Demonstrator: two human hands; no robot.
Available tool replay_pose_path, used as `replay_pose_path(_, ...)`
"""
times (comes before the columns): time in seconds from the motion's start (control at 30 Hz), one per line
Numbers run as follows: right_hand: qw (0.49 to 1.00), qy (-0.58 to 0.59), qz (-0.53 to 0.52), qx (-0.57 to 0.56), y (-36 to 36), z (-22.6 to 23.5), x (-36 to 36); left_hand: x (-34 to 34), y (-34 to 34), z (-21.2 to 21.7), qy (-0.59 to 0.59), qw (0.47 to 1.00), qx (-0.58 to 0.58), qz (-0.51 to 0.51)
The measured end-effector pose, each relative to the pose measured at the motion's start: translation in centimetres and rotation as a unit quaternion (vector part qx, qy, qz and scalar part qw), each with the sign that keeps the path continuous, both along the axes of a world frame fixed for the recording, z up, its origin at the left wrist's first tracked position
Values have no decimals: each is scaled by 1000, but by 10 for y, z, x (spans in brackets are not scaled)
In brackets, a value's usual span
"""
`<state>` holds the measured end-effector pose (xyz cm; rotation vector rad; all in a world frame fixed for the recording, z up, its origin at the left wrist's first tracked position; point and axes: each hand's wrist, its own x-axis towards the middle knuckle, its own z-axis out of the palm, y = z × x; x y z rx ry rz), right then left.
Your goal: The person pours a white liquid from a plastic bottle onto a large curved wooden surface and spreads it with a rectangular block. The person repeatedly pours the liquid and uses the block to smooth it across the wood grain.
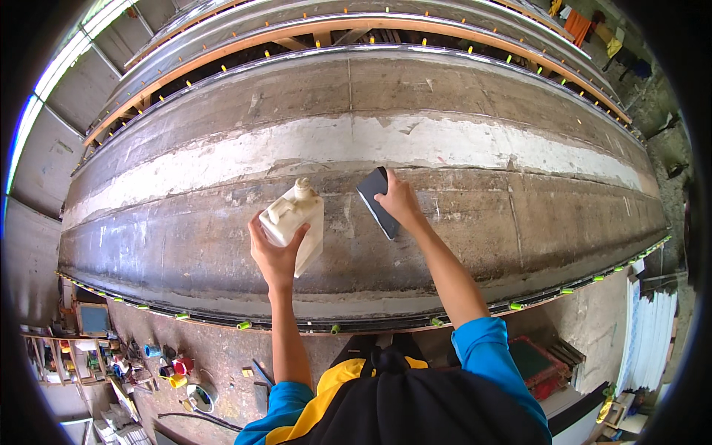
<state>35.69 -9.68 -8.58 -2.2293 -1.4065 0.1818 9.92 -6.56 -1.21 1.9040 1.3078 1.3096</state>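
One long brown surface (460, 245) stretches before us, a white band (437, 141) running along it and green clips (244, 325) lining its near edge. Pale panels (44, 156) rise at left; a timber beam (297, 32) lies beyond the far edge. On the floor (230, 348) at lower left we see a red pot (182, 365), and at right white sheets (653, 337). Our left hand (276, 256) clasps a cream jug (293, 215), which hides a patch of surface; our right hand (401, 199) pinches a black slab (372, 193) near the jug, thumb on its face. Whether either touches the surface, we cannot tell.

Left-side light, curved edges (black rim)
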Motion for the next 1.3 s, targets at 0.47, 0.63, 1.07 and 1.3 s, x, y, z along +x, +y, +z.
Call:
replay_pose_path(0.47,996,57,-72,-11,4,16,36,-3,5,-2,4,1000,-4,-1)
replay_pose_path(0.63,992,97,-76,-24,7,-2,29,6,8,1,6,1000,-7,-19)
replay_pose_path(1.07,983,163,-86,12,-18,20,8,7,14,0,14,999,-19,-43)
replay_pose_path(1.3,978,174,-116,-14,-17,-2,9,2,18,-1,17,999,-14,-42)
